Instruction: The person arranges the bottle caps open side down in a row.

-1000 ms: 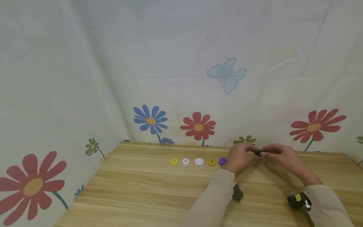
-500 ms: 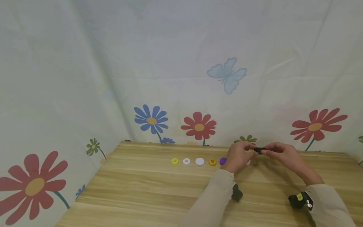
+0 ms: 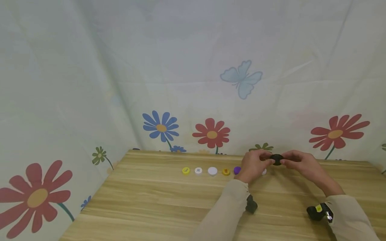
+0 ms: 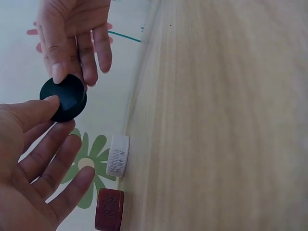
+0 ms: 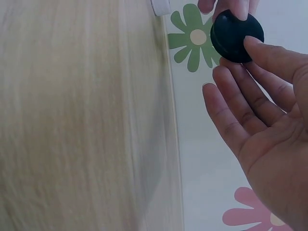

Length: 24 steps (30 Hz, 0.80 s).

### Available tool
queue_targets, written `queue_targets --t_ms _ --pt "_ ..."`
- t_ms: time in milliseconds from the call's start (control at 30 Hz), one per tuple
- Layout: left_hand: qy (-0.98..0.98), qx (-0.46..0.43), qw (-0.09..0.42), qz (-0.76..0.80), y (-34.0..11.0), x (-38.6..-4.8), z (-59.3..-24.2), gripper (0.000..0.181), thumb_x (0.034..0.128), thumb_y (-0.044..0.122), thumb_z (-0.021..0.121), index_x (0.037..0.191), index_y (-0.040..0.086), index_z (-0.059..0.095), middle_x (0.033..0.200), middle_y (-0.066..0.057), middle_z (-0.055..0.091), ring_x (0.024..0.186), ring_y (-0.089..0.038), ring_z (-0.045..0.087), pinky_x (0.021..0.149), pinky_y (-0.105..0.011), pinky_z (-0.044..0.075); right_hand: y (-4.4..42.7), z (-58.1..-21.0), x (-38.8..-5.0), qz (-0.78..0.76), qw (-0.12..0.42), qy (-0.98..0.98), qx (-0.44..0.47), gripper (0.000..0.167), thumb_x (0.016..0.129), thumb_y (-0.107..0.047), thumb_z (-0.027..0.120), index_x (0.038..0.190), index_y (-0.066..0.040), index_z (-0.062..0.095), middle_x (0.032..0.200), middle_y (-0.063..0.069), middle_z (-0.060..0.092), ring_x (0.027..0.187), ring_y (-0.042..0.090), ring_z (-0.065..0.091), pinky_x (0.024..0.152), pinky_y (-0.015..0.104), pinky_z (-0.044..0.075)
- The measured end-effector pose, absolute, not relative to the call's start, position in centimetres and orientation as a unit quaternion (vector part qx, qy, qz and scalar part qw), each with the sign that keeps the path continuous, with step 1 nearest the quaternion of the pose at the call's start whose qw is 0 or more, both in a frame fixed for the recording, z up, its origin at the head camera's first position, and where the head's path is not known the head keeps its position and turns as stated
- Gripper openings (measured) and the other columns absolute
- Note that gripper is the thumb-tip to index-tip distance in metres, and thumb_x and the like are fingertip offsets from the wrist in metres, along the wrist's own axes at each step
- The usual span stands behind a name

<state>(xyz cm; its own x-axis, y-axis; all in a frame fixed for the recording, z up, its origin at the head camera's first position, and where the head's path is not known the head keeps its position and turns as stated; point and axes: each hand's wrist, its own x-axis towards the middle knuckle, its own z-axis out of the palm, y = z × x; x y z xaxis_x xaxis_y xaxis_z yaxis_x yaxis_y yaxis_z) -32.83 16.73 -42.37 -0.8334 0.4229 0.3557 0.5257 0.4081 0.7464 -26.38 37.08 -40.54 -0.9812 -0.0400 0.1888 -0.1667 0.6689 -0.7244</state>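
A round black bottle cap (image 3: 276, 160) is held above the far part of the table, between both hands. My left hand (image 3: 254, 166) pinches its left edge with thumb and fingertips; my right hand (image 3: 304, 166) pinches the opposite edge. Both wrist views show the black cap (image 4: 73, 100) tilted, with a thumb on its face from each side. The other fingers of the right hand (image 5: 274, 115) are extended, off the cap. Beneath the hands, a white cap (image 4: 118, 155) and a dark red cap (image 4: 109, 209) stand on the table.
Left of the hands, a row of caps lies on the wooden table (image 3: 156, 201): yellow (image 3: 186, 171), small white cap (image 3: 198, 171), larger white cap (image 3: 212, 171), orange cap (image 3: 226, 171) and purple cap (image 3: 237, 170). Behind the table's far edge hangs a flowered cloth (image 3: 181, 83).
Between the hands, the black cap has turned from nearly edge-on to showing its round face. Both hands have risen slightly, and a white cap beside the left hand has come into sight.
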Motion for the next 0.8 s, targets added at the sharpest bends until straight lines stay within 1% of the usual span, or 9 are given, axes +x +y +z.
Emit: queue_targets --t_ms 167,300,367,467,567,700,800 --pt "-0.835 -0.293 0.053 -0.462 16.71 -32.79 -42.42 0.023 0.0934 0.021 0.085 0.116 0.020 0.080 0.095 0.013 0.077 0.083 0.007 0.064 0.077 -0.012 0.046 37.10 -40.62 -26.40 0.424 0.075 -0.900 0.062 0.037 0.106 -0.024 0.070 0.127 0.006 0.068 0.119 0.020 0.073 0.105 0.027 0.071 0.081 0.024 0.056" --pt "-0.830 -0.307 0.046 -0.464 16.72 -32.83 -42.46 0.035 0.0908 0.015 0.087 0.124 0.021 0.078 0.095 0.011 0.079 0.079 0.008 0.065 0.074 -0.011 0.046 37.10 -40.68 -26.47 0.439 0.076 -0.893 0.068 0.038 0.107 -0.023 0.068 0.129 0.008 0.066 0.120 0.022 0.072 0.100 0.015 0.070 0.083 0.027 0.060" --pt "-0.826 -0.311 0.042 -0.468 16.69 -32.82 -42.43 0.039 0.0897 0.012 0.087 0.126 0.022 0.077 0.096 0.011 0.079 0.079 0.008 0.065 0.073 -0.011 0.047 37.08 -40.67 -26.49 0.441 0.076 -0.892 0.067 0.039 0.107 -0.024 0.068 0.129 0.008 0.066 0.120 0.022 0.072 0.098 0.012 0.069 0.083 0.029 0.061" --pt "-0.823 -0.311 0.036 -0.475 16.69 -32.84 -42.47 0.043 0.0885 0.009 0.087 0.128 0.024 0.077 0.096 0.010 0.078 0.079 0.008 0.066 0.072 -0.011 0.047 37.03 -40.63 -26.49 0.440 0.075 -0.892 0.067 0.040 0.108 -0.024 0.066 0.130 0.009 0.065 0.120 0.022 0.071 0.099 0.014 0.069 0.083 0.030 0.061" --pt "-0.821 -0.312 0.033 -0.476 16.72 -32.86 -42.53 0.045 0.0882 0.008 0.087 0.129 0.024 0.077 0.098 0.007 0.079 0.079 0.008 0.065 0.070 -0.011 0.048 37.05 -40.65 -26.54 0.440 0.075 -0.892 0.069 0.040 0.108 -0.024 0.065 0.131 0.009 0.065 0.121 0.024 0.071 0.100 0.017 0.069 0.082 0.029 0.061" --pt "-0.824 -0.316 0.036 -0.469 16.68 -32.80 -42.57 0.045 0.0882 0.010 0.088 0.129 0.025 0.077 0.097 0.006 0.079 0.079 0.007 0.065 0.070 -0.010 0.047 37.17 -40.79 -26.59 0.442 0.078 -0.891 0.073 0.039 0.108 -0.022 0.065 0.132 0.009 0.065 0.122 0.025 0.070 0.098 0.013 0.070 0.082 0.028 0.060" --pt "-0.827 -0.318 0.043 -0.462 16.62 -32.77 -42.64 0.045 0.0877 0.012 0.089 0.129 0.026 0.077 0.094 0.010 0.077 0.080 0.007 0.065 0.070 -0.010 0.047 37.25 -40.87 -26.53 0.445 0.078 -0.889 0.075 0.038 0.108 -0.021 0.065 0.131 0.009 0.065 0.121 0.024 0.071 0.096 0.011 0.070 0.081 0.027 0.060"
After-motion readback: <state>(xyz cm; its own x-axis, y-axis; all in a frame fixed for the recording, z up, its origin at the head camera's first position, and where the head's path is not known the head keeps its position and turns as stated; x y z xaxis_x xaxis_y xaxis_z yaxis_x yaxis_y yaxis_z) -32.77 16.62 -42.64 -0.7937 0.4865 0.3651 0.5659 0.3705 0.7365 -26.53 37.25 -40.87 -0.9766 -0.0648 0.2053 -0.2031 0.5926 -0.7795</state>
